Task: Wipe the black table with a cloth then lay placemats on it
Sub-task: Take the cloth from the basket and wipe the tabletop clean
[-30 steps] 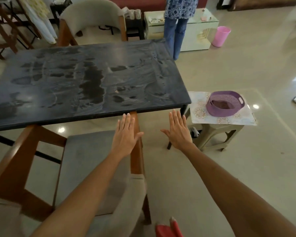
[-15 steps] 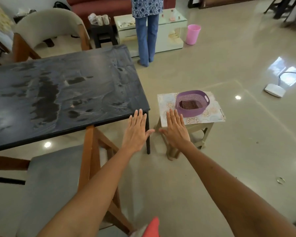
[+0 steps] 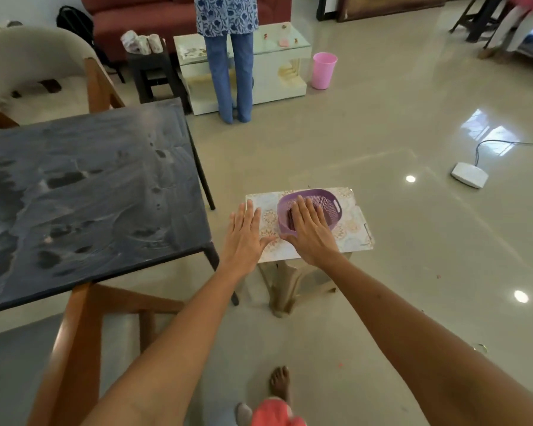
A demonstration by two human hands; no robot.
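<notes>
Right grip (image 3: 310, 232) flat over basket (image 3: 326, 207), placemats (image 3: 353, 229) beneath

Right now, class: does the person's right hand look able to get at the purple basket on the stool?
Probably yes. The right hand is stretched out flat, and in this view it overlaps the near rim of the purple basket. Nothing stands between them. Whether it touches yet cannot be told from one view.
</notes>
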